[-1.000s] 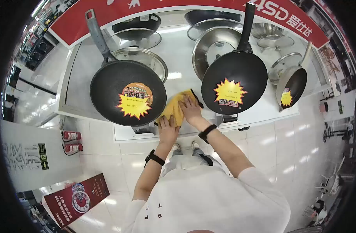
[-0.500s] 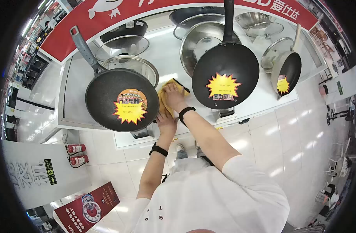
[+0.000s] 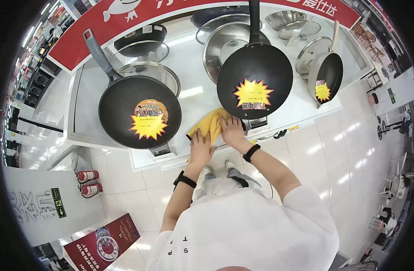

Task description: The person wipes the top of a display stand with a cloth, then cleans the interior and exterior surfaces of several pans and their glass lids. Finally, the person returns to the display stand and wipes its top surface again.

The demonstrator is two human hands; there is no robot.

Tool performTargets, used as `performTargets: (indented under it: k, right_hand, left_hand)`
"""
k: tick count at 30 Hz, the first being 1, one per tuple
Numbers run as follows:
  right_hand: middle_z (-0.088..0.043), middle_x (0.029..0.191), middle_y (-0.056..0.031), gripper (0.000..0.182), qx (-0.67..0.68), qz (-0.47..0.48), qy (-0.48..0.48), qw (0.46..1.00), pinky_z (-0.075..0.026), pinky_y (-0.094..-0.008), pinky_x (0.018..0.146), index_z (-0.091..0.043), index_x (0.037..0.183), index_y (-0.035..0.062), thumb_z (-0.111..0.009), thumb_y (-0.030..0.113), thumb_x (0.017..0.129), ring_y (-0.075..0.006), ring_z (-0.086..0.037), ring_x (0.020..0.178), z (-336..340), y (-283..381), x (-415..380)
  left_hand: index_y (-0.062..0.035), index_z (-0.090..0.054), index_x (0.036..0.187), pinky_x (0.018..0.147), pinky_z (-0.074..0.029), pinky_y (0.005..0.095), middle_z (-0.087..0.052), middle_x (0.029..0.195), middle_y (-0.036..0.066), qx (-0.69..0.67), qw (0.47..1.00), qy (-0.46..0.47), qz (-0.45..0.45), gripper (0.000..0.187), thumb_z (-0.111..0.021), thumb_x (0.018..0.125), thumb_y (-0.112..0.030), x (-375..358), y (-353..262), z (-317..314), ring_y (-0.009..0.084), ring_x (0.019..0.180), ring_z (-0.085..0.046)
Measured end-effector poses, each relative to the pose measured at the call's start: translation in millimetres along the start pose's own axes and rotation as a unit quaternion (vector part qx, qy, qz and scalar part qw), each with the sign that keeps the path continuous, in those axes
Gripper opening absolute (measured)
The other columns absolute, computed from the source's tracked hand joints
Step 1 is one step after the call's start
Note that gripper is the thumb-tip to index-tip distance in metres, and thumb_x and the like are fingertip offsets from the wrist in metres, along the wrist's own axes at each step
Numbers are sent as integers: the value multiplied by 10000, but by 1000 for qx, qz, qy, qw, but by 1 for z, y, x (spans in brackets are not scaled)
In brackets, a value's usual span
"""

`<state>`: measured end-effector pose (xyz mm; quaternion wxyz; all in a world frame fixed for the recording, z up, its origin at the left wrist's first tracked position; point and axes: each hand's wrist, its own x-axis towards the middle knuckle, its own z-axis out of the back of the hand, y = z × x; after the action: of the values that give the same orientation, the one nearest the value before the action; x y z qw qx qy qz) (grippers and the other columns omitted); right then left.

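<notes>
A yellow cloth (image 3: pixel 210 123) with a dark edge is bunched on the front of the white display counter (image 3: pixel 191 105), between two upright pans. My left hand (image 3: pixel 201 150) holds its near left part, fingertips pressed onto the fabric. On the right side, my right hand (image 3: pixel 233 131) grips the cloth, just below the black wok (image 3: pixel 255 67). The dark frying pan (image 3: pixel 121 108) with a grey handle stands to the left of my hands. Both pans carry yellow starburst price tags.
A smaller pan (image 3: pixel 329 74) stands at the right. Glass lids (image 3: pixel 158 74) and more cookware are behind, under a red sign (image 3: pixel 80 38). Two fire extinguishers (image 3: pixel 88 175) and a red poster board (image 3: pixel 100 241) are at the lower left.
Both hands have moved right along the counter's front with the cloth, and it is now spread wider between them. My right hand has come nearer the counter's front edge.
</notes>
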<state>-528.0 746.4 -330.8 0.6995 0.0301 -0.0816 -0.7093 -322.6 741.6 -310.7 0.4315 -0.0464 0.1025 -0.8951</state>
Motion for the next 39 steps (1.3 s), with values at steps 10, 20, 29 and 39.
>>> performTargets:
  k: [10,20,29,39]
  right_hand:
    - [-343,1566,-368,709,12,-21,24,999,-276,-703,1163,-447,1532,49,-649,282,894,-569,-336,1450,4,10,1]
    - [-348,1570,-351,701,21,27,51,998,-278,-644,1197,-471,1540,113,-678,291,895,-537,-329,1469,8,4,33]
    - [-299,1635,-278,727,113,122,69,984,-321,-618,1195,-507,1529,207,-763,218,849,-488,-299,1515,16,18,-18]
    - [-333,1630,-274,720,97,75,66,990,-282,-583,1218,-522,1508,226,-760,261,829,-480,-299,1513,3,34,53]
  left_hand:
    - [-23,-455,1531,1160,-337,637,-258,1602,369,-38,999,29,-10,910,-799,816,-468,-10,-1,1,549,1441,-310]
    - [-4,-552,1396,1188,-300,622,-366,1530,387,8,997,-47,60,750,-748,870,-501,27,22,5,557,1413,-357]
    - [-13,-474,1427,1213,-273,604,-298,1554,418,40,994,25,98,801,-738,881,-536,-56,17,4,590,1458,-290]
    - [18,-463,1482,1200,-296,615,-260,1583,428,-5,994,24,106,934,-714,855,-628,-5,52,10,609,1456,-289]
